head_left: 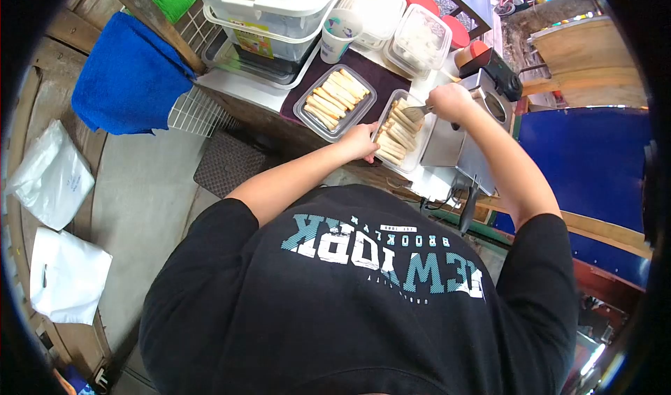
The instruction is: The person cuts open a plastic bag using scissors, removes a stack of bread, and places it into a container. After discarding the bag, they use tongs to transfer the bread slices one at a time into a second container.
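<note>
My right hand (451, 102) is closed round the handle of a metal fork (416, 113). The fork's head rests over pale rolled pastry sticks (399, 134), which lie in rows inside a clear plastic container (378, 135). At that container's near left side, my left hand (358, 143) grips the rim. Just left of it sits a second clear tub (302, 110), filled with similar pastry sticks (337, 97). Both tubs are on or beside a dark purple cloth (386, 77) on the table.
Stacked lidded bins (262, 18) and a printed cup (339, 35) stand behind on the left. Clear containers (419, 39) sit at the back. A metal fryer (447, 143) is close on the right, with a black handle (470, 210) jutting toward me. A blue towel (129, 74) hangs left.
</note>
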`<state>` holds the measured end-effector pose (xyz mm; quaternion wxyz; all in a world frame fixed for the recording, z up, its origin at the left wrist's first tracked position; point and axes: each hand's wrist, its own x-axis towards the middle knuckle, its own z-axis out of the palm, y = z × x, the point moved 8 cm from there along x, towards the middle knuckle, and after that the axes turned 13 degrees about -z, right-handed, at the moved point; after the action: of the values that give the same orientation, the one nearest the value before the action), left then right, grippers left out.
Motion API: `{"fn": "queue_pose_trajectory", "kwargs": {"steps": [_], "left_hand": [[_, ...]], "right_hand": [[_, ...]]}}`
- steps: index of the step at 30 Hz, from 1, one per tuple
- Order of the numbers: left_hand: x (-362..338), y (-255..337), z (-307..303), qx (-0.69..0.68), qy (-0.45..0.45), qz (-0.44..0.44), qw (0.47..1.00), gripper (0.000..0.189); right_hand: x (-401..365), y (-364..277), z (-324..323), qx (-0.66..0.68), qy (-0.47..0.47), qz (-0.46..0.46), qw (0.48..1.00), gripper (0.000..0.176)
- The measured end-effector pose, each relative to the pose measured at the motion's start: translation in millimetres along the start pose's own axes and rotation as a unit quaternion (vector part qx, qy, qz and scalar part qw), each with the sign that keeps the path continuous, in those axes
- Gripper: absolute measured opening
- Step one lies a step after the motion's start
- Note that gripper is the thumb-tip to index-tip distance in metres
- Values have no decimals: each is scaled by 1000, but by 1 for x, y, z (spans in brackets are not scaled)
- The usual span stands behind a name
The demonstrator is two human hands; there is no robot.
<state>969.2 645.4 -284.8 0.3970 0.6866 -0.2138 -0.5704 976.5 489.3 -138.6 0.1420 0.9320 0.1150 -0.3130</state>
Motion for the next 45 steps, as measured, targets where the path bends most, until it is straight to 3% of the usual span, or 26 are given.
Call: {"fn": "queue_pose_trajectory", "kwargs": {"steps": [4, 7, 10, 13, 17, 20, 21, 25, 37, 45], "left_hand": [[-4, 3, -1, 2, -1, -9, 1000, 62], [-6, 4, -1, 5, 9, -18, 1000, 61], [-3, 3, -1, 15, -2, -4, 1000, 62], [-10, 8, -1, 23, -1, -11, 1000, 63], [-5, 4, 0, 14, 2, -2, 1000, 64], [-6, 5, 0, 13, 3, -8, 1000, 64], [-5, 4, 0, 16, 5, -9, 1000, 64], [0, 1, 2, 11, 0, -3, 1000, 65], [0, -1, 2, 15, -3, -21, 1000, 64], [0, -1, 2, 18, -1, -12, 1000, 65]], "right_hand": [[1, 27, 17, 86, -23, -25, 996, 19], [-1, 17, 10, 47, 17, -52, 997, 11], [2, -22, 4, -77, 20, -34, 996, 11], [-8, -61, 2, -119, 34, -15, 992, 10], [-24, -14, 14, -20, 76, 51, 996, 13], [-42, -10, 12, 18, 72, 48, 996, 16], [-44, -10, 17, 26, 29, 53, 998, 21], [-44, -23, 24, 4, 74, 21, 997, 22], [-33, -35, 31, -89, 20, 23, 996, 28], [-38, -41, 19, -34, -67, 42, 996, 47]]}}
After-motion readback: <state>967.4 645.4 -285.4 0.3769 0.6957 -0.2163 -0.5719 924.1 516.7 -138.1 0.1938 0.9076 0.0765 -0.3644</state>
